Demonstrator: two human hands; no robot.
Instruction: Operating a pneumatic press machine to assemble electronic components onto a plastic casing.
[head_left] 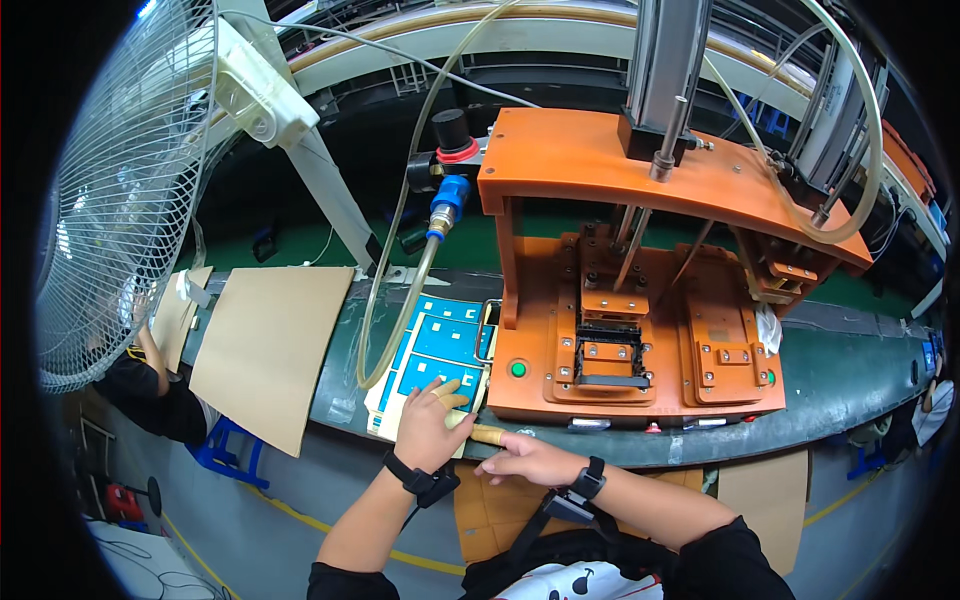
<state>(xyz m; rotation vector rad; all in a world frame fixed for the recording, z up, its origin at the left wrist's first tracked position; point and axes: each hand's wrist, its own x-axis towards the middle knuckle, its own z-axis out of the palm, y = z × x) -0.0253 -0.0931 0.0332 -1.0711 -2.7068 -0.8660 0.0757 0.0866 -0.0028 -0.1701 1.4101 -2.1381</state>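
Both hands, left point(428, 428) and right point(527, 460), rest by blue sheets point(440, 345).

Bright, even light falls from above, with no hard shadows. The orange press point(640, 270) is evenly lit and its colour is strongly saturated; faint sheen shows on its top plate and on the clear hose point(390, 300). Soft shade sits under the press arch. The centre is sharp. Toward the rim straight edges bow, the fan point(120, 190) stretches, and detail softens, perhaps from lens blur. All 4 corners are black.
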